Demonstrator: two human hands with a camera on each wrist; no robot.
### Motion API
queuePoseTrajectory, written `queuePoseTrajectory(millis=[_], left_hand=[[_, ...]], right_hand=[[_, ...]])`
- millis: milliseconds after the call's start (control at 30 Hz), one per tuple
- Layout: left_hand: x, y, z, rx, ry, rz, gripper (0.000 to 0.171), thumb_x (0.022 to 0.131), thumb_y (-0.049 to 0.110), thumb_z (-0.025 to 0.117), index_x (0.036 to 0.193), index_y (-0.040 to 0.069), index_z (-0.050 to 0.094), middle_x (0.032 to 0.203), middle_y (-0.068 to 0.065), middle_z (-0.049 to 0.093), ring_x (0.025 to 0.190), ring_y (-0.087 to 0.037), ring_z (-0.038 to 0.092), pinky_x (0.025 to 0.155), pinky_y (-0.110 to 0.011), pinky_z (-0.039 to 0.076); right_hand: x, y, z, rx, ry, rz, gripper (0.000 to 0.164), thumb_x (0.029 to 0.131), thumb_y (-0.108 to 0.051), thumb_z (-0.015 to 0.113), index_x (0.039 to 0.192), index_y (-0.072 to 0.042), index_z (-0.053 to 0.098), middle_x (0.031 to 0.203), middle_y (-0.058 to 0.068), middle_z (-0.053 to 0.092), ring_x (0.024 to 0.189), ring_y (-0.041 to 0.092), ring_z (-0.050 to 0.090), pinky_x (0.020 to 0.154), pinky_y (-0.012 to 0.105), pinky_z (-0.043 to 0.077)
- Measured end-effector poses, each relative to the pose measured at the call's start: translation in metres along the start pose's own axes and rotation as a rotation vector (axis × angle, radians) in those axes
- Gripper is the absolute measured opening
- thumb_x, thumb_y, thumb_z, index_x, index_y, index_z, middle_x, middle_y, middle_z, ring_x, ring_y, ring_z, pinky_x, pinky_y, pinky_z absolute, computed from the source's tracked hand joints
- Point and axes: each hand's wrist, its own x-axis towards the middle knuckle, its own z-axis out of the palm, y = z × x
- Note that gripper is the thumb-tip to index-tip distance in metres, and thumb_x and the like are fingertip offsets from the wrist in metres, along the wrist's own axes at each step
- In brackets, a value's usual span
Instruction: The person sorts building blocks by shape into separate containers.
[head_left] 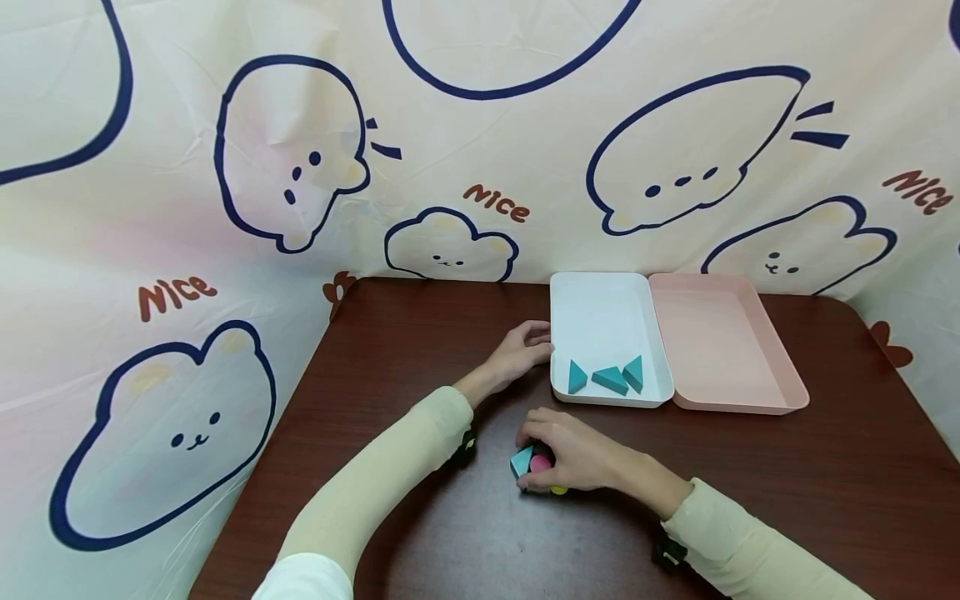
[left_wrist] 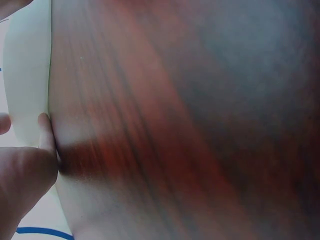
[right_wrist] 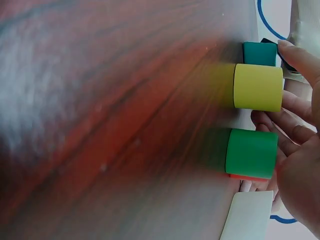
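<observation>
My left hand [head_left: 519, 352] rests against the left side of the white tray [head_left: 600, 317], fingertips touching its wall. Inside that tray lie three teal triangular blocks [head_left: 610, 380] near the front. My right hand [head_left: 573, 450] curls over a small group of blocks on the table, its thumb and fingertips pinching a teal block [head_left: 521, 461]. Beside that block are a round pink block [head_left: 540, 463] and a yellow rounded block [right_wrist: 258, 87], mostly covered by the hand in the head view. A green rounded block [right_wrist: 252, 153] stands near the palm, with a sliver of red [right_wrist: 250, 177] showing beyond it.
A pink tray [head_left: 723, 342] sits directly against the white tray's right side. Both trays stand at the back of the dark brown table [head_left: 420, 350]. A printed cloth [head_left: 555, 167] hangs behind the table's far edge.
</observation>
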Motion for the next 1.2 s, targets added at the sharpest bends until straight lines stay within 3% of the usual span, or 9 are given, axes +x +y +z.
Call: queuePoseTrajectory(millis=[433,1200], left_hand=[[-0.0006,0.0004,-0.0004,0.006,0.002,0.011,0.052,0.108,0.014,0.062,0.156,0.007,0.046,0.155,-0.015,0.052,0.143,-0.026,0.052,0.11,-0.04,0.051],[-0.0004,-0.0004,-0.0005,0.007,0.0,0.005,0.051,0.108,0.014,0.061,0.157,0.007,0.046,0.155,-0.014,0.052,0.143,-0.026,0.052,0.109,-0.039,0.052]], right_hand=[[0.0001,-0.0021,0.006,-0.056,0.008,-0.045,0.039,0.087,-0.044,0.088,0.112,-0.019,0.071,0.107,-0.012,0.058,0.097,0.004,0.054,0.084,0.021,0.05],[-0.0003,-0.0055,0.0049,-0.059,-0.026,-0.035,0.041,0.087,-0.04,0.089,0.116,-0.018,0.071,0.109,-0.011,0.059,0.1,0.005,0.054,0.086,0.022,0.051]])
